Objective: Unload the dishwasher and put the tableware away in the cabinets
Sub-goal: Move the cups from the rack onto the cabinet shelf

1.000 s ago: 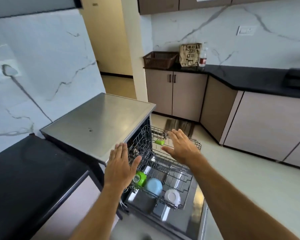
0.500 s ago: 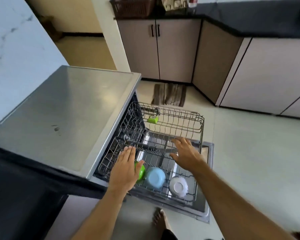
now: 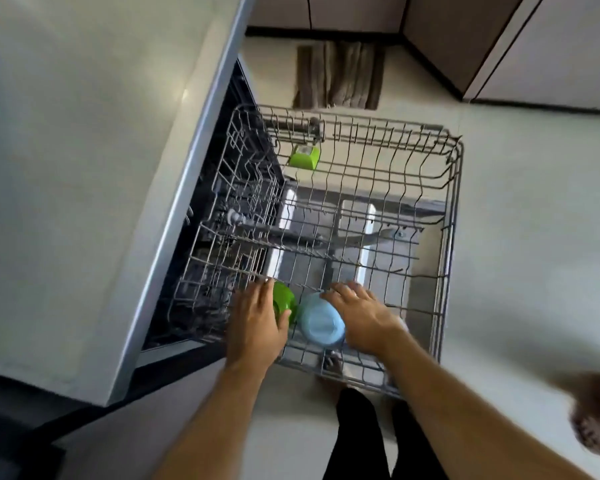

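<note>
The dishwasher (image 3: 125, 202) stands open with its wire rack (image 3: 451, 237) pulled out over the lowered door. At the near edge of the rack a green cup (image 3: 284, 303) and a light blue bowl (image 3: 321, 322) sit side by side, the bowl upside down with its base up. The left hand (image 3: 255, 323) lies over the green cup, thumb against the cup's near side and fingers (image 3: 257, 292) stretched forward along its left; whether they grasp the cup cannot be told. The right hand (image 3: 364, 320) rests at the right side of the blue bowl, its fingers (image 3: 343, 291) spread and relaxed over the bowl's far rim and the rack wires, not clenched around anything. Whatever lies under the right wrist is hidden. At the far side of the rack a small green clip-like piece (image 3: 305, 156) hangs on the wires. Beyond the rack a brown mat (image 3: 340, 76) lies on the pale floor (image 3: 534, 237), in front of beige cabinets (image 3: 551, 46). The person's dark trouser legs (image 3: 357, 441) and a bare foot (image 3: 329, 367) show below the rack.
</note>
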`<state>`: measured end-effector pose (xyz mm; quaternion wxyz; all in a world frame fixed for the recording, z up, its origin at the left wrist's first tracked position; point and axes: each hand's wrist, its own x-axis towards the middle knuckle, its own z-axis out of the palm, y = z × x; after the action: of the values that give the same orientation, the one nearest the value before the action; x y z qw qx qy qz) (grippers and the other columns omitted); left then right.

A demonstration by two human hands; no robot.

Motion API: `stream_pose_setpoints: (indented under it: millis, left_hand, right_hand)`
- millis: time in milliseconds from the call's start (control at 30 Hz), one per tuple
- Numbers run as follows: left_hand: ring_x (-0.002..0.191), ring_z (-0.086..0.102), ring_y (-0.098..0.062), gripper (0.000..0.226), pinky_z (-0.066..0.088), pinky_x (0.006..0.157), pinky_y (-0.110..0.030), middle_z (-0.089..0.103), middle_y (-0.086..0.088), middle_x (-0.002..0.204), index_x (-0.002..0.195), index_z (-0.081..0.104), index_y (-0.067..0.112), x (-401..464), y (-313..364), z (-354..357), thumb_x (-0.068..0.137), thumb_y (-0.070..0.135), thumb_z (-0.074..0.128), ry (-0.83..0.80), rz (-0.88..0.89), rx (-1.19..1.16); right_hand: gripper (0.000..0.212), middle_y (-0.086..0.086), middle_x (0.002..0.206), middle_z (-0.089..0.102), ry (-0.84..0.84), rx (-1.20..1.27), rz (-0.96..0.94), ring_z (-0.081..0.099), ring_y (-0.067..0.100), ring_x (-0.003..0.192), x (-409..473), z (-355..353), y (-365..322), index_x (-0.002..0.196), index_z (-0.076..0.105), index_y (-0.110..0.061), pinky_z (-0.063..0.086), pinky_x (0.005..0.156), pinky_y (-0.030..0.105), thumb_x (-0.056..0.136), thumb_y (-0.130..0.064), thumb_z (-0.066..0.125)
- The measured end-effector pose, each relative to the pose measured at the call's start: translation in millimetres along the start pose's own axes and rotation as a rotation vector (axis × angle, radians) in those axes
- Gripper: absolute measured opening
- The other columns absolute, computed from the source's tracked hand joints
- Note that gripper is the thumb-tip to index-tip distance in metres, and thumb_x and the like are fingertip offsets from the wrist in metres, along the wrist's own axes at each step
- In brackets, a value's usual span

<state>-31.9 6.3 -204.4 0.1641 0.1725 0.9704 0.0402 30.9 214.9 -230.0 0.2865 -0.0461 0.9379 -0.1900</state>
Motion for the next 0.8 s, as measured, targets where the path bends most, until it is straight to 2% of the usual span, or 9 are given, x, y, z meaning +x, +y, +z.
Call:
stream_pose_setpoints:
  millis: [67,133,233,300,400,500,600,700,800]
  left_hand:
    - [0.135,0.040,-0.028,0.079,0.037,0.111,-0.045,0.043,-0.008,0.149,0.149,0.033,0.014,5.7,-4.9,11.7,0.086,0.047,0.066,-0.034,-0.033,0.018]
    - [0.140,0.033,-0.028,0.093,0.031,0.116,-0.046,0.035,-0.008,0.154,0.152,0.023,0.016,11.4,-7.3,18.0,0.080,0.052,0.070,-0.100,-0.094,0.037]
    - [0.144,0.025,-0.035,0.114,0.023,0.117,-0.050,0.022,-0.010,0.160,0.155,0.009,0.021,24.9,-8.5,27.6,0.070,0.060,0.076,-0.254,-0.223,0.083]
    - [0.143,0.026,-0.038,0.120,0.034,0.112,-0.053,0.017,-0.011,0.161,0.155,0.003,0.026,32.0,-8.0,34.3,0.068,0.056,0.080,-0.326,-0.294,0.058]
    - [0.139,0.031,-0.040,0.131,0.048,0.098,-0.051,0.009,-0.018,0.160,0.154,-0.001,0.027,39.3,-7.7,44.1,0.060,0.053,0.087,-0.370,-0.335,-0.002]
    - [0.134,0.037,-0.042,0.137,0.050,0.094,-0.049,0.010,-0.022,0.158,0.152,-0.001,0.026,41.5,-10.0,52.4,0.053,0.057,0.089,-0.363,-0.344,-0.035]
    - [0.124,0.047,-0.040,0.133,0.054,0.087,-0.047,0.026,-0.022,0.148,0.148,0.004,0.027,44.3,-11.5,57.4,0.051,0.049,0.093,-0.329,-0.354,-0.072]
    - [0.113,0.053,-0.036,0.122,0.051,0.074,-0.040,0.036,-0.019,0.136,0.146,0.013,0.026,44.9,-9.2,53.8,0.055,0.039,0.094,-0.296,-0.375,-0.106]
    - [0.117,0.045,-0.036,0.113,0.045,0.068,-0.038,0.033,-0.019,0.136,0.144,0.018,0.030,40.4,-7.5,44.3,0.058,0.035,0.091,-0.246,-0.418,-0.151]
  right_hand:
    - [0.090,0.003,0.164,0.006,-0.014,-0.135,-0.080,0.000,0.035,0.151,8.4,16.3,-2.6,0.157,0.009,-0.028,0.005,0.122,0.052,0.087,-0.025,0.066]
    - [0.089,0.006,0.166,-0.003,-0.016,-0.190,-0.115,-0.012,0.035,0.150,13.2,26.6,-3.1,0.158,0.002,-0.030,-0.005,0.120,0.058,0.092,-0.025,0.062]
    - [0.094,0.012,0.165,-0.004,0.003,-0.241,-0.141,-0.014,0.042,0.148,18.0,35.6,-0.2,0.157,-0.005,-0.031,-0.004,0.115,0.068,0.091,-0.023,0.062]
    - [0.093,0.015,0.164,-0.004,0.017,-0.257,-0.154,-0.011,0.047,0.147,20.4,39.9,1.2,0.158,-0.002,-0.031,-0.002,0.113,0.071,0.091,-0.023,0.063]
    - [0.095,0.008,0.164,-0.010,0.065,-0.312,-0.177,-0.002,0.049,0.147,30.2,46.2,-0.2,0.158,0.005,-0.032,0.001,0.111,0.073,0.087,-0.027,0.068]
    - [0.110,-0.002,0.164,0.000,0.064,-0.354,-0.210,0.002,0.046,0.147,41.7,54.8,1.4,0.157,0.003,-0.030,0.002,0.107,0.076,0.077,-0.033,0.078]
    - [0.111,-0.002,0.159,0.027,0.039,-0.345,-0.228,0.018,0.043,0.147,48.7,56.5,5.3,0.156,0.014,-0.030,0.012,0.109,0.076,0.069,-0.043,0.083]
    - [0.104,-0.001,0.156,0.030,0.034,-0.314,-0.255,0.018,0.043,0.147,50.6,53.2,3.8,0.155,0.017,-0.029,0.014,0.112,0.072,0.073,-0.044,0.080]
    - [0.099,0.001,0.152,0.034,0.073,-0.148,-0.247,0.022,0.039,0.145,42.9,45.1,1.0,0.152,0.024,-0.023,0.018,0.118,0.061,0.071,-0.040,0.079]
